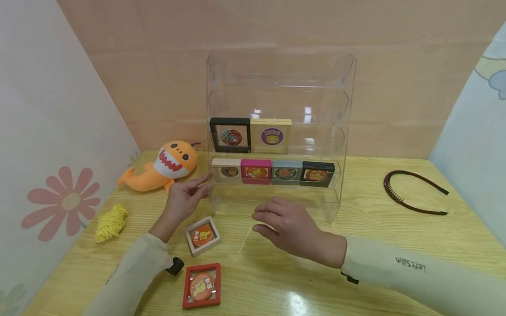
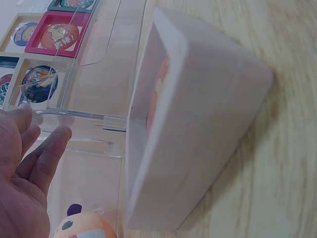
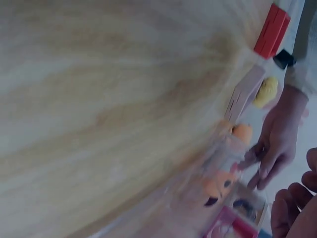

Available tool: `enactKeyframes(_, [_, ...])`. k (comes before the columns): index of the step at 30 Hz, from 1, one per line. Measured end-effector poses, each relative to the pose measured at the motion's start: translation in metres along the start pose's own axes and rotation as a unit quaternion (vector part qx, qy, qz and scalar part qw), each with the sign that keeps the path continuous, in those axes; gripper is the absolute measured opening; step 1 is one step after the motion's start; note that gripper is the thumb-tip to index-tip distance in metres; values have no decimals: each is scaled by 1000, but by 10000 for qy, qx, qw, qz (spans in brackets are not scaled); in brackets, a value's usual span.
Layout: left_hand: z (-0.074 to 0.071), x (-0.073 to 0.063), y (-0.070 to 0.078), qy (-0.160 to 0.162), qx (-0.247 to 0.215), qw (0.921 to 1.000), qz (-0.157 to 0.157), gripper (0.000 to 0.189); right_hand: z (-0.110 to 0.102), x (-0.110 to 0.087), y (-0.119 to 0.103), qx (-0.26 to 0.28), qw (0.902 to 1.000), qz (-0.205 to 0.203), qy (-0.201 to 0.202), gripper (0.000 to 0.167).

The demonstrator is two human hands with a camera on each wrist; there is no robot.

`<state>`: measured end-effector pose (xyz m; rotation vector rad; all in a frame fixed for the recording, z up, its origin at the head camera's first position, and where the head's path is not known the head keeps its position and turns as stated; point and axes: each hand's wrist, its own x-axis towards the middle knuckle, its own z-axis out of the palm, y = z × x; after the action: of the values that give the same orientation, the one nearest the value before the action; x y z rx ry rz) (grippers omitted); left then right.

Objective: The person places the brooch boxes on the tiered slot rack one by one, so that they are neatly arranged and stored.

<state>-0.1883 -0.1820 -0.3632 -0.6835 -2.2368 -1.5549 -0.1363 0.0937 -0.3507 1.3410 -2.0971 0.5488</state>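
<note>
A clear acrylic tiered stand [image 1: 300, 86] stands on the table. My left hand [image 1: 181, 202] is at the stand's left edge, its fingers extended and the fingertips at or very near the clear side panel. In front of the stand my right hand [image 1: 286, 225] hovers with loosely bent fingers, holding nothing. On the lower tier sit a cream frame [image 1: 226, 171], a pink frame [image 1: 256, 172], a grey frame [image 1: 286, 172] and a black frame [image 1: 317, 174]. The tier above carries a larger black frame [image 1: 231, 135] and a pale yellow frame [image 1: 271, 136].
Two frames lie on the table nearer to me: a whitish one [image 1: 203, 235] and a red one [image 1: 201, 286], each with a thumbs-up badge. An orange shark plush [image 1: 163, 168] and yellow yarn [image 1: 111, 223] lie at left. A dark red headband [image 1: 394, 192] lies at right.
</note>
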Motion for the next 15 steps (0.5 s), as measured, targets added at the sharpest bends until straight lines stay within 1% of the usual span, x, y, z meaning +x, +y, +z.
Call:
enactKeyframes(2, [0,0,-1,4,-30,10000,3,29,7,1,-8,173,9989,201,-384,23])
enactKeyframes(4, [0,0,-1,14,-37,10000,14,29,11,2,-16,393,9930,522,-988,30])
enactKeyframes(5, [0,0,-1,17,-43,10000,23,29,13,2,-20,540,9867,725,-1352,34])
enactKeyframes(6, [0,0,-1,20,-50,10000,22,28,15,3,-23,731,9776,937,-1736,39])
enactKeyframes(8, [0,0,-2,18,-79,10000,16,28,20,3,-30,1100,9551,1302,-2423,48])
enactKeyframes(10, [0,0,-2,12,-91,10000,2,28,27,3,-36,1453,9328,1520,-2927,56])
enactKeyframes(11, [0,0,-2,9,-99,10000,-10,28,30,3,-38,1576,9242,1560,-3108,60])
enactKeyframes(12, [0,1,-2,4,-90,10000,-16,28,35,3,-41,1652,9180,1559,-3250,63])
enactKeyframes(13, [0,1,-2,-2,-76,10000,-19,28,39,3,-43,1648,9147,1511,-3366,66])
enactKeyframes(15, [0,1,-2,-9,-36,10000,-23,28,47,3,-48,1579,9112,1378,-3548,72])
